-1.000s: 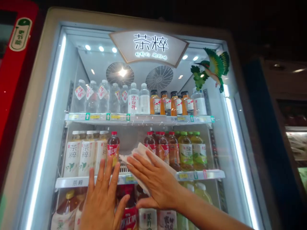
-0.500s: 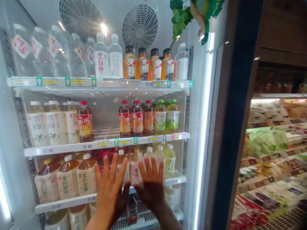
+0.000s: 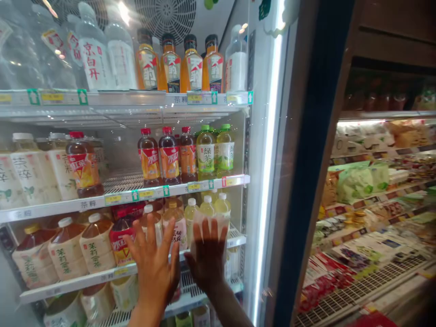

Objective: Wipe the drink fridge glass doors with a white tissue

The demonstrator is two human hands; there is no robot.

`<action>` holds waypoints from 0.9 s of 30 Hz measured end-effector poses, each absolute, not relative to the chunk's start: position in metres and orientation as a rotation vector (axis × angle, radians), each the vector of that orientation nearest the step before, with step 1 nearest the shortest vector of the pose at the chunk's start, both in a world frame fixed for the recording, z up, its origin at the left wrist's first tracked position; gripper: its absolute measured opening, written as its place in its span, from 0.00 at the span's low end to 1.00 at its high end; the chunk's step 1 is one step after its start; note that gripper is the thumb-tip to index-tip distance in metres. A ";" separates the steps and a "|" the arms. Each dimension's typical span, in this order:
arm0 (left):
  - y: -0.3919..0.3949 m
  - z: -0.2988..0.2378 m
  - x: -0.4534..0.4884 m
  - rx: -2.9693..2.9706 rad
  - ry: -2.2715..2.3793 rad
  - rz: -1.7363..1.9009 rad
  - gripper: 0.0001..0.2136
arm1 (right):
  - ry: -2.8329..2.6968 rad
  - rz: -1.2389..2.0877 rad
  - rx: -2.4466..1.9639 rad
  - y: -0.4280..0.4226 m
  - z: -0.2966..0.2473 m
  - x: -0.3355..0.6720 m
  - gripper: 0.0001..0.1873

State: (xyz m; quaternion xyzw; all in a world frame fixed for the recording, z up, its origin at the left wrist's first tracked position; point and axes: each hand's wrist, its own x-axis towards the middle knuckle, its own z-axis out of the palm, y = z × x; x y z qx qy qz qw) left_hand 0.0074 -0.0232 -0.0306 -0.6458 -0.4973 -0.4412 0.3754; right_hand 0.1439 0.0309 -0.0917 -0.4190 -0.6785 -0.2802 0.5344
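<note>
My left hand lies flat on the glass door of a lit drinks fridge, fingers spread and holding nothing. Just to its right, my right hand presses a thin white cloth flat against the glass, fingers stretched upward. Both hands sit at the level of the third shelf, in front of tea bottles. The cloth shows only as a pale patch around the fingers.
Behind the glass stand shelves of water bottles, orange juice bottles, red-capped tea and green tea. A dark door frame runs down the right. Beyond it is an open chiller of packaged food.
Both hands have slid down the glass, from the second shelf's edge to the third shelf, with the cloth under the right hand. My view has dropped and turned right.
</note>
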 end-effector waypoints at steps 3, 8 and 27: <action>-0.023 -0.048 0.018 -1.694 -1.236 -1.091 0.40 | -1.626 -0.703 -0.985 0.032 -0.131 0.152 0.43; -0.015 -0.035 0.036 -1.692 -1.187 -1.127 0.41 | -1.576 -0.719 -1.011 0.048 -0.026 0.197 0.43; -0.015 -0.038 0.003 -1.636 -1.239 -1.201 0.42 | -1.370 -0.685 -0.984 0.060 0.033 0.227 0.43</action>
